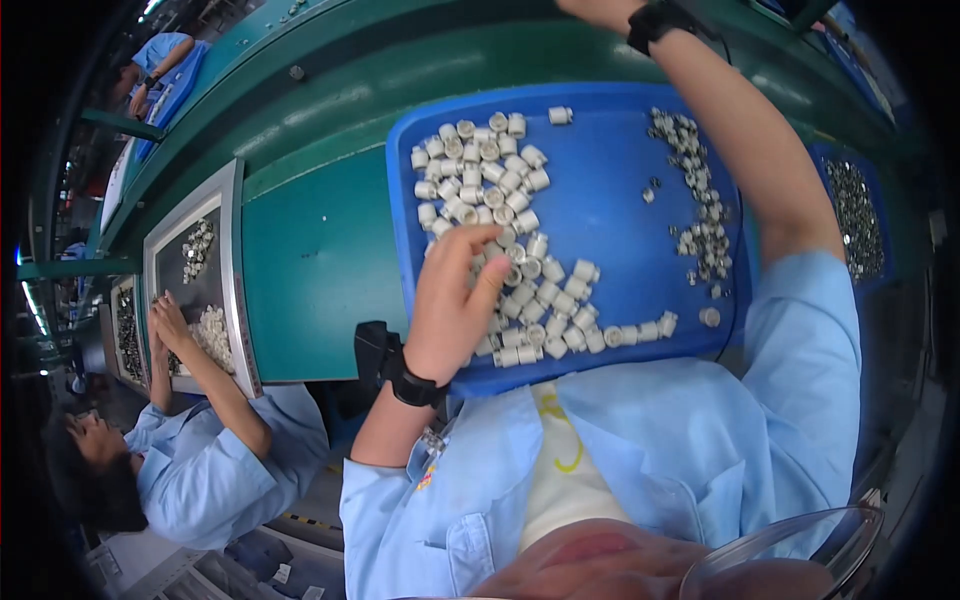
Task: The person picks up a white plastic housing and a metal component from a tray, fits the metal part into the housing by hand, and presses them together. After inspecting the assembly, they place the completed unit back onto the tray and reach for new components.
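No readable text, labels or signs

A factory workshop; green benches (310, 270), trays (600, 220) of small parts (517, 125), matching blue shirts (215, 475).

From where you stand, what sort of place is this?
Probably a factory workshop: many small white parts in a blue tray, a green bench, and a co-worker in a similar blue shirt.

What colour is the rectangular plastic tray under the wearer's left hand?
The plastic tray is blue, clearest in the head view.
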Tool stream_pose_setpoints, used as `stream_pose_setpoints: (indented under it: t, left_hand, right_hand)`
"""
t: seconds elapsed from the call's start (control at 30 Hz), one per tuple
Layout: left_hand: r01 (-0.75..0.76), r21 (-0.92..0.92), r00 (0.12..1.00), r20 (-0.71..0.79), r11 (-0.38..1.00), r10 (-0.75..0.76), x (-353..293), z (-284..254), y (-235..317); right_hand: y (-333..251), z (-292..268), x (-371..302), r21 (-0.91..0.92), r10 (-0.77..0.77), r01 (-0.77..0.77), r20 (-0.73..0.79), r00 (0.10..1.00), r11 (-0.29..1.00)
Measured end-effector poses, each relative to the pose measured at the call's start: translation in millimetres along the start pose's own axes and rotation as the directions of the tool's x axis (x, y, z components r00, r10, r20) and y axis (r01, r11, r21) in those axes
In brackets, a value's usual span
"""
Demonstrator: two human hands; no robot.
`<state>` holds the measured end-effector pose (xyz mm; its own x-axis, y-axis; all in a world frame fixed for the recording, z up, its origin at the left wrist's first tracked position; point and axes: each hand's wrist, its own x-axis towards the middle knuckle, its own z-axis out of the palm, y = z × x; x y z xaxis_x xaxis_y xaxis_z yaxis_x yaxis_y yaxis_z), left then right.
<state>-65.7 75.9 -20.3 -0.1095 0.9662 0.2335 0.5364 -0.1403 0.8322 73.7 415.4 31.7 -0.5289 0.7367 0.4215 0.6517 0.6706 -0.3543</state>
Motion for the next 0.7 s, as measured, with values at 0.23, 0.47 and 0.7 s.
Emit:
stream_pose_setpoints:
  t: [0.23, 0.47, 0.7]
  left_hand:
    - [0.012, -0.017, 0.998, 0.069, 1.000, -0.011, 17.7, 8.5, -13.8]
    - [0.039, -0.026, 0.992, 0.123, 0.999, -0.036, 22.0, 9.7, -7.4]
    - [0.030, -0.061, 0.999, 0.031, 0.998, -0.028, 12.9, 8.0, -10.6]
  right_hand:
    - [249.9, 102.7, 114.4, -0.622, 0.231, -0.237, -0.092, 0.969, 0.746]
    - [183.0, 66.2, 70.6, -0.427, 0.159, -0.151, -0.017, 0.987, 0.892]
    - [-36.6, 12.2, -80.5, -0.030, -0.230, 0.311, 0.608, 0.760, 0.950]
